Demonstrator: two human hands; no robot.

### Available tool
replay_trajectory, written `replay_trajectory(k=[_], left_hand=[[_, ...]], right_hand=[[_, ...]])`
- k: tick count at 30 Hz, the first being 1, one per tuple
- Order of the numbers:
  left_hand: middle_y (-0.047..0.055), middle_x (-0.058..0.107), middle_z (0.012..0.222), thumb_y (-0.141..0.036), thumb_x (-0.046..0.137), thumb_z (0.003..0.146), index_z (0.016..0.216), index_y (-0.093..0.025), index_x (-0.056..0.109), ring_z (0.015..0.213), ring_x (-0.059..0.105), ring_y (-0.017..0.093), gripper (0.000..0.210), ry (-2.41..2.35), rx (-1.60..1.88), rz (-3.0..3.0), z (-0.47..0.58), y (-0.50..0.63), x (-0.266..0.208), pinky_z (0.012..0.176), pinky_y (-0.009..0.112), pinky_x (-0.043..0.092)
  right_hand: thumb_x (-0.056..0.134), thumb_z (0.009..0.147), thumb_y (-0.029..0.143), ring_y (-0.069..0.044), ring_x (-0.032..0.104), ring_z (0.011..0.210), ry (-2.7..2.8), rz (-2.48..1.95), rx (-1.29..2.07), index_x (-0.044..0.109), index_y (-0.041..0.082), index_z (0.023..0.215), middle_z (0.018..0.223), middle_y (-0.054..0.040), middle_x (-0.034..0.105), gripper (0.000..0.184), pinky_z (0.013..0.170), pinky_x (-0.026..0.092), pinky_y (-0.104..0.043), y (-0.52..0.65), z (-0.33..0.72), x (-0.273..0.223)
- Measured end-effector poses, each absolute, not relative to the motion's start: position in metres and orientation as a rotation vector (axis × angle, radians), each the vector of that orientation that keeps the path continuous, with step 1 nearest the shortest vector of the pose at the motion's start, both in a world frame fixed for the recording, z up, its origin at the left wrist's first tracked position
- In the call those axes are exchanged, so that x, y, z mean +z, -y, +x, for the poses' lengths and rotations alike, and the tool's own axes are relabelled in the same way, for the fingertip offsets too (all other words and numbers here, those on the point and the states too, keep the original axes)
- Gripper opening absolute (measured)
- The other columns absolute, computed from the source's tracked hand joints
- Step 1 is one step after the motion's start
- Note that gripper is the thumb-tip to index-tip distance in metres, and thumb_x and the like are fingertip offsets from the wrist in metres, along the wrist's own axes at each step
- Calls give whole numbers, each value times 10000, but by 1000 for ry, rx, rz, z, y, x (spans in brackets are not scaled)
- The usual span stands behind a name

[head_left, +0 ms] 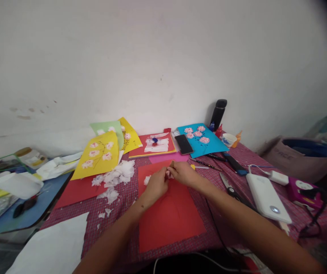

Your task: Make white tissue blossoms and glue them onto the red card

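A sheet of red paper (172, 213) lies on the checked tablecloth in front of me. My left hand (157, 182) and my right hand (182, 172) meet over its upper part, fingertips pinched together. Between them a bit of pinkish-white tissue paper (168, 174) shows, mostly covered by the fingers. Just left of my left hand a crumpled white tissue flower (146, 180) rests on the red paper. Faint dark lines run across the sheet below my hands.
Torn white tissue (120, 173) lies to the left, beside a yellow flower picture (99, 154). A blue flower picture (202, 139), a phone (184, 144) and a black bottle (218, 114) stand or lie behind. Scissors (232, 192) and a white power bank (267, 198) are on the right.
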State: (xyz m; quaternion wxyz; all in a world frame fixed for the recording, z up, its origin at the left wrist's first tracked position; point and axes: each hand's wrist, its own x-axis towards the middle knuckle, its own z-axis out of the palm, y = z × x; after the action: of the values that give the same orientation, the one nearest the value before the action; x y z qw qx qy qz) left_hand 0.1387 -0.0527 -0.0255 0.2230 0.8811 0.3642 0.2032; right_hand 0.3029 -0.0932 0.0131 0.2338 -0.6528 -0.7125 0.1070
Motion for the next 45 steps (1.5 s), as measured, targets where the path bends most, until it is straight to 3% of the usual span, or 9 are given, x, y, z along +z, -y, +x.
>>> replay_trajectory(k=[12, 18, 23, 27, 36, 45], left_hand=[[78, 698, 974, -89, 472, 891, 1104, -190, 582, 872, 644, 216, 260, -981, 657, 2387, 147, 51, -19, 782, 319, 459], [77, 701, 1057, -107, 491, 892, 1223, -201, 560, 926, 652, 211, 351, -1001, 742, 2372, 134, 53, -14, 842, 332, 487], [70, 698, 1125, -186, 511, 918, 1221, -211, 577, 948, 665, 191, 311, -977, 833, 2344, 95, 63, -3, 878, 330, 512], [48, 714, 1061, -243, 511, 917, 1119, -224, 617, 930, 673, 193, 228, -1108, 861, 2327, 38, 71, 3, 847, 328, 526], [38, 693, 1028, -238, 529, 907, 1052, -254, 653, 957, 640, 230, 191, -1199, 507, 2447, -33, 104, -8, 855, 370, 502], [72, 652, 1110, -224, 529, 920, 1100, -223, 628, 1035, 591, 251, 206, -1118, 451, 2542, -34, 106, -17, 925, 421, 475]], right_hand=[[498, 963, 208, -155, 679, 703, 1897, -1707, 377, 692, 185, 758, 760, -44, 756, 283, 635, 397, -222, 97, 306, 15], [534, 946, 259, -163, 646, 679, 1815, -1707, 349, 684, 178, 783, 751, -47, 735, 236, 578, 359, -230, 97, 308, 10], [536, 919, 244, -158, 609, 646, 1793, -1696, 329, 661, 182, 732, 693, -25, 701, 234, 562, 332, -234, 98, 311, 11], [531, 899, 240, -154, 590, 613, 1781, -1690, 341, 662, 184, 719, 677, -18, 695, 230, 546, 319, -238, 102, 313, 12], [519, 894, 275, -168, 617, 614, 1696, -1697, 365, 685, 181, 736, 688, -28, 713, 247, 531, 339, -241, 107, 311, 4], [489, 917, 283, -165, 616, 610, 1553, -1692, 310, 713, 162, 753, 693, -36, 709, 303, 570, 371, -247, 110, 312, 11]])
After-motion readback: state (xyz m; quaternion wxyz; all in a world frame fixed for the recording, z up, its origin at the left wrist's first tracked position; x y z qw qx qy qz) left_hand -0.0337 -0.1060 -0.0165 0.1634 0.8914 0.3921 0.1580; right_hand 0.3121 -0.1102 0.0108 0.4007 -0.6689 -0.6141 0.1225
